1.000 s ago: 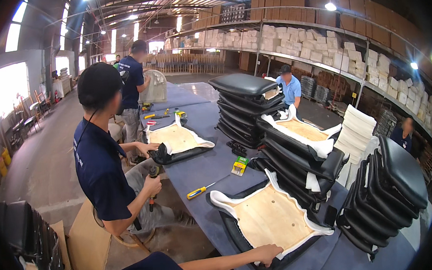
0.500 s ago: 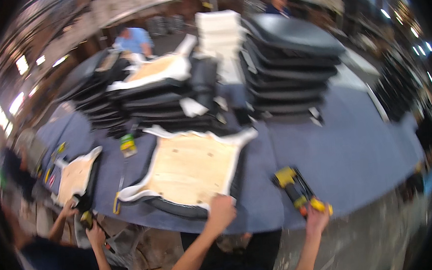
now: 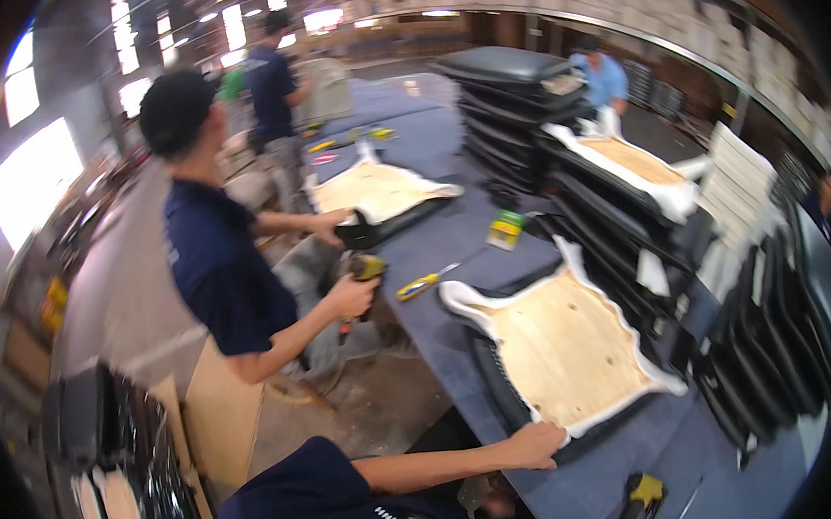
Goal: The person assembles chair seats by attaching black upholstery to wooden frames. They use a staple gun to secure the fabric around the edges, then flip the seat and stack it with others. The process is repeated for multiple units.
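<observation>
My left hand [image 3: 538, 445] is closed on the near corner of an upturned seat cushion [image 3: 569, 350], pinching the white lining at its edge. The cushion shows a pale wooden board, ringed by white fabric and black covering. My right hand is out of view. A yellow and black staple gun [image 3: 646, 489] shows at the lower edge, right of my left hand; its lower part is cut off. Beyond the cushion lie a screwdriver with a yellow handle [image 3: 418, 286] and a small yellow-green box [image 3: 505, 230].
A co-worker [image 3: 219, 243] stands to my left, holding a yellow and black power tool [image 3: 364, 266] beside another upturned seat [image 3: 373, 188]. Stacks of black seats [image 3: 516, 111] line the far side of the blue-grey table [image 3: 429, 330]. Wrapped black seats [image 3: 128, 458] stand at lower left.
My view has swung left, bringing the co-worker in fully. My left hand stays on the cushion's edge. My right hand, earlier at the staple gun, has left the picture.
</observation>
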Motion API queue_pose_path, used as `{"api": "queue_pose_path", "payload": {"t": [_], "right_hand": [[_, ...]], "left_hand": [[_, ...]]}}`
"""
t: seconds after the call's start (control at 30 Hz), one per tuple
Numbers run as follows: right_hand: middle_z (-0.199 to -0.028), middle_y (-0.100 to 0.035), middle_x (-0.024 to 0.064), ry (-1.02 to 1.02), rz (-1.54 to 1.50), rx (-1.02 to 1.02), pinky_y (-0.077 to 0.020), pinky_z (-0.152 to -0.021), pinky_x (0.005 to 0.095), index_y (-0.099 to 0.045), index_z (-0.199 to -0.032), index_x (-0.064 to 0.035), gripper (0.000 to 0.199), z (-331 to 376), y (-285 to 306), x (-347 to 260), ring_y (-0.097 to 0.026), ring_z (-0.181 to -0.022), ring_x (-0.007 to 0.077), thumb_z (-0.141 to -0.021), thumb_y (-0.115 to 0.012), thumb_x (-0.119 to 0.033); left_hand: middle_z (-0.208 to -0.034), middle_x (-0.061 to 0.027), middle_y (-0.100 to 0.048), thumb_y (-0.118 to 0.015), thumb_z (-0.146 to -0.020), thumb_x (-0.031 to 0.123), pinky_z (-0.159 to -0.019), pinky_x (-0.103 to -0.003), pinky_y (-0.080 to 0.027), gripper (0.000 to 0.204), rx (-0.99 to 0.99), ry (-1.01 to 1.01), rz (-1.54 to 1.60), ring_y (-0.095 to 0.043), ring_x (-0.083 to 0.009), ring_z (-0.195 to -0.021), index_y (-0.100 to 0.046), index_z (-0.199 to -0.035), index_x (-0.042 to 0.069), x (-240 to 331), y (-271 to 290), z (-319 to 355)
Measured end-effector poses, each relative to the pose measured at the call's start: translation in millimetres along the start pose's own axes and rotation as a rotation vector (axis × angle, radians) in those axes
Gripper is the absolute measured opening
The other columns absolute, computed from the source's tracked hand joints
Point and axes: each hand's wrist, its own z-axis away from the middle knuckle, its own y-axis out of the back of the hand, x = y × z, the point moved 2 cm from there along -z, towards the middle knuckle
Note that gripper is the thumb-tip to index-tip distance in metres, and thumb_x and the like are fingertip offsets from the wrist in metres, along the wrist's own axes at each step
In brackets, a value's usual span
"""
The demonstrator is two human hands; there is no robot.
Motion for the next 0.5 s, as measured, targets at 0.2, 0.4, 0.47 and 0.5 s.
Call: {"api": "queue_pose_path", "payload": {"t": [0.2,0.4,0.47,0.5], "right_hand": [[-0.105,-0.065,0.0208,-0.007,0.068,-0.042,-0.0529,-0.082,0.0494,-0.067,-0.126,-0.0088,0.041,-7.7,9.5,-128.8,-0.063,-0.094,0.0409,-0.091,-0.068,-0.031],[-0.107,-0.069,0.0145,0.047,0.076,0.03,-0.0548,-0.079,0.0471,-0.069,-0.125,-0.0121,0.032,3.9,6.4,-183.6,-0.068,-0.094,0.0355,-0.097,-0.062,-0.027],[-0.108,-0.07,0.0127,0.011,-0.015,0.008,-0.0553,-0.078,0.0458,-0.068,-0.126,-0.0131,0.032,2.5,8.8,-179.4,-0.068,-0.096,0.0335,-0.098,-0.062,-0.027],[-0.109,-0.07,0.0132,0.001,-0.001,-0.014,-0.0554,-0.079,0.046,-0.068,-0.126,-0.0129,0.033,1.9,7.1,-177.9,-0.068,-0.096,0.034,-0.098,-0.063,-0.028]], "left_hand": [[-0.095,-0.0246,-0.07,-0.087,-0.078,0.027,-0.083,-0.049,-0.056,0.044,0.055,-0.009,0.021,-0.07,-0.0418,-0.097,-0.065,-0.099,-0.005,-13.5,-2.4,-2.0],[-0.093,-0.0263,-0.071,-0.087,-0.077,0.03,-0.082,-0.048,-0.056,0.052,0.022,-0.07,0.116,-0.07,-0.0424,-0.097,-0.067,-0.105,-0.008,-24.3,6.2,-17.3],[-0.093,-0.0267,-0.071,-0.087,-0.077,0.032,-0.082,-0.047,-0.056,0.054,-0.024,-0.066,0.138,-0.07,-0.0425,-0.097,-0.067,-0.106,-0.008,-22.0,13.7,-19.4],[-0.093,-0.0269,-0.071,-0.087,-0.077,0.032,-0.081,-0.047,-0.056,0.054,-0.05,-0.062,0.147,-0.07,-0.0425,-0.097,-0.068,-0.107,-0.008,-21.9,17.0,-20.6]]}}
